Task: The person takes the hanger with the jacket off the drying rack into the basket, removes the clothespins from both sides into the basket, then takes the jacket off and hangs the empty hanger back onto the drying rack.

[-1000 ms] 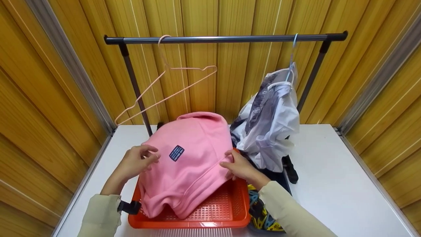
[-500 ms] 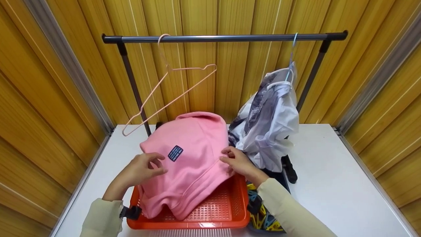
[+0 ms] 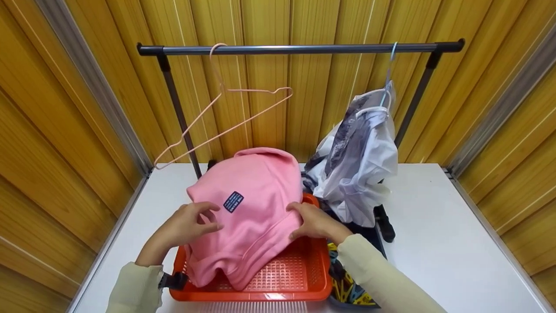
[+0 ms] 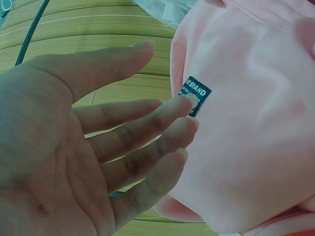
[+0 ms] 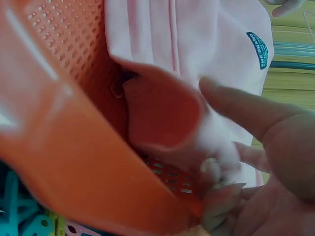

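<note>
A pink sweatshirt (image 3: 256,187) with a dark brand patch (image 3: 233,201) lies heaped in a red-orange perforated basket (image 3: 299,278). My left hand (image 3: 184,224) is over its left side, fingers loosely bent. In the left wrist view, nothing lies between the thumb and fingers of that left hand (image 4: 93,147). My right hand (image 3: 315,221) is at the garment's right edge, thumb spread wide from the fingers. In the right wrist view its fingertips are blurred against the fabric, beside an opening in the sweatshirt (image 5: 192,34).
Behind stands a dark rack rail (image 3: 295,50). A pink wire hanger (image 3: 226,130) hangs on its left, and a white and grey garment (image 3: 369,152) on its right. To the basket's right, a dark bin holds several yellow and blue clothespins (image 3: 343,291).
My left hand has shifted right and slightly down over the sweatshirt. My right thumb and fingers have spread apart at the sweatshirt's edge. The pink hanger sways slightly.
</note>
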